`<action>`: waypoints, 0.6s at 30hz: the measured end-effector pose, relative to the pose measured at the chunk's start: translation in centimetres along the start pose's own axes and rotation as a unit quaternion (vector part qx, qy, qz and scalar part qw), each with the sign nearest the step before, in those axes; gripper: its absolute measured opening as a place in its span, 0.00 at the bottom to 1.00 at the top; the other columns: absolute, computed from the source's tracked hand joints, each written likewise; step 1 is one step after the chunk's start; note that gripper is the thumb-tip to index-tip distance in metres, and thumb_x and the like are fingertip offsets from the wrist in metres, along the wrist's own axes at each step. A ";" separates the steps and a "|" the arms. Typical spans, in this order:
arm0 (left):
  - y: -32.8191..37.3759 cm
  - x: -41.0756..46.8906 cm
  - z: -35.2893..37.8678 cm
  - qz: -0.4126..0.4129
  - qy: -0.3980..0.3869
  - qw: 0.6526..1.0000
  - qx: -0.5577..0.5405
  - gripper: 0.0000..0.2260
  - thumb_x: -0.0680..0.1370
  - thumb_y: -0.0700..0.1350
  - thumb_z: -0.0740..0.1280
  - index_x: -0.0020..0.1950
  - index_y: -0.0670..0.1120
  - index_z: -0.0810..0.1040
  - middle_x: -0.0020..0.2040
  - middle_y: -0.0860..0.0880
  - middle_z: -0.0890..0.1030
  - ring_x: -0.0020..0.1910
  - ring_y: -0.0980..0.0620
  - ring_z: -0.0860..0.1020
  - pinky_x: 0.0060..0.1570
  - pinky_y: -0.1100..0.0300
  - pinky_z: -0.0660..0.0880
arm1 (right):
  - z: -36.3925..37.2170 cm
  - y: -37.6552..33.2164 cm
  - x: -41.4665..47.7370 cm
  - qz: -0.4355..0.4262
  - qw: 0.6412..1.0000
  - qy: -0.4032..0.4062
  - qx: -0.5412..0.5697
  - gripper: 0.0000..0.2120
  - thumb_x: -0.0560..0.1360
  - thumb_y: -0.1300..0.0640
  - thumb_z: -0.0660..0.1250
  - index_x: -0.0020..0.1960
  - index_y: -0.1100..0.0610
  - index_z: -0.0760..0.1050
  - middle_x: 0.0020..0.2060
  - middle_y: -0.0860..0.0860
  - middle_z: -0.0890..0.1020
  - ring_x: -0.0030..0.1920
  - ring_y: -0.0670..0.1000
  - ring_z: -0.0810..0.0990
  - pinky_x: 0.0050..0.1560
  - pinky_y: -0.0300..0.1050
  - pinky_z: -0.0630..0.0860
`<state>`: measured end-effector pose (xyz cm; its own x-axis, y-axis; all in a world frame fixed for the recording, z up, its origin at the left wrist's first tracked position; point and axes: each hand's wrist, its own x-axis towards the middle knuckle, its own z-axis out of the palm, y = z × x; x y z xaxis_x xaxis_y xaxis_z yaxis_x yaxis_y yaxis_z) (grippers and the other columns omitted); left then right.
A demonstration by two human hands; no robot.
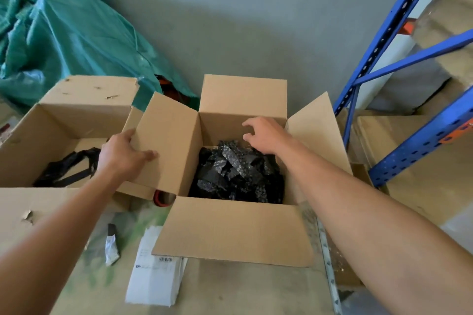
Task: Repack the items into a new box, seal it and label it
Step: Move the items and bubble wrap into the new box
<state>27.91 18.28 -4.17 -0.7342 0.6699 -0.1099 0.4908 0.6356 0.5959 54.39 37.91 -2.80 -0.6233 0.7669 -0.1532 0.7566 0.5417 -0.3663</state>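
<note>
The new cardboard box [230, 233] stands in the middle with all its flaps up or spread. Dark patterned garments [238, 174] lie heaped inside it. My left hand [122, 156] grips the left flap [166, 146], thumb on its top edge and fingers on its inner face. My right hand [266, 135] hovers over the box's far side above the garments, fingers apart, holding nothing. The older box [84, 115] on the left holds one black strap-like item [69, 169]. A white label sheet [156, 273] lies on the table, partly under the near flap.
A roll of red tape [162, 199] peeks out between the two boxes. A small crumpled packet [112, 245] lies at the near left. A green tarp [64, 33] is heaped at the far left. Blue shelving [409, 64] and flat cardboard stand at the right.
</note>
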 end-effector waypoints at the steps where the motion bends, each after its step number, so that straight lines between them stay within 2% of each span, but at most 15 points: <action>1: 0.0 0.1 -0.1 -0.001 -0.001 1.000 -0.003 0.38 0.72 0.49 0.79 0.79 0.47 0.67 0.64 0.42 0.80 0.48 0.46 0.76 0.45 0.50 0.75 | -0.5 0.2 0.4 0.006 1.000 0.004 -0.003 0.21 0.82 0.54 0.64 0.74 0.54 0.72 0.69 0.54 0.78 0.58 0.55 0.80 0.59 0.48 0.74; 4: -0.1 0.1 -0.2 0.004 0.004 1.000 0.015 0.38 0.72 0.50 0.79 0.79 0.49 0.67 0.65 0.41 0.79 0.47 0.46 0.76 0.43 0.50 0.75 | -1.7 0.6 1.7 0.012 1.000 0.016 -0.010 0.21 0.81 0.54 0.64 0.74 0.54 0.72 0.71 0.54 0.76 0.68 0.57 0.75 0.63 0.52 0.74; 6: -0.3 -0.3 0.0 -0.003 0.007 1.000 0.016 0.37 0.72 0.51 0.79 0.78 0.49 0.68 0.65 0.41 0.80 0.47 0.46 0.76 0.44 0.50 0.75 | -2.6 0.7 2.5 0.012 0.999 0.028 -0.018 0.21 0.81 0.56 0.63 0.74 0.55 0.72 0.71 0.55 0.75 0.71 0.58 0.72 0.65 0.52 0.73; 9: -1.0 -0.8 -0.1 -0.014 0.005 1.000 0.016 0.36 0.72 0.52 0.78 0.78 0.50 0.69 0.63 0.41 0.81 0.51 0.42 0.79 0.49 0.49 0.77 | -4.4 0.7 3.2 0.016 0.998 0.057 -0.032 0.22 0.81 0.59 0.63 0.74 0.57 0.71 0.73 0.56 0.73 0.72 0.58 0.70 0.67 0.51 0.70; 14: -0.4 -1.2 -0.9 -0.016 -0.009 1.000 -0.005 0.34 0.73 0.49 0.78 0.77 0.49 0.71 0.63 0.41 0.81 0.49 0.44 0.77 0.46 0.50 0.75 | -7.8 2.5 2.0 0.043 0.989 0.110 -0.086 0.20 0.78 0.61 0.64 0.69 0.62 0.74 0.68 0.60 0.75 0.70 0.61 0.71 0.67 0.55 0.70; 16: 0.0 -1.2 -1.2 -0.013 -0.013 1.000 -0.013 0.33 0.73 0.48 0.78 0.76 0.49 0.71 0.64 0.41 0.81 0.50 0.43 0.78 0.44 0.49 0.75 | -9.0 3.7 0.7 0.057 0.981 0.127 -0.132 0.21 0.78 0.60 0.65 0.70 0.62 0.73 0.70 0.61 0.73 0.75 0.61 0.65 0.74 0.61 0.64; 18: 0.5 -1.2 -1.6 -0.014 -0.020 0.999 -0.021 0.32 0.74 0.47 0.77 0.75 0.49 0.71 0.65 0.40 0.80 0.49 0.44 0.78 0.41 0.51 0.75 | -9.9 4.7 -1.1 0.095 0.975 0.128 -0.152 0.26 0.78 0.57 0.65 0.76 0.59 0.67 0.77 0.62 0.63 0.80 0.62 0.54 0.76 0.66 0.56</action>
<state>28.32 17.18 -2.51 -0.7282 0.6668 -0.1585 0.4491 0.6389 0.6246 60.59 43.03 4.69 -0.4261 0.9029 0.0566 0.9014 0.4290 -0.0583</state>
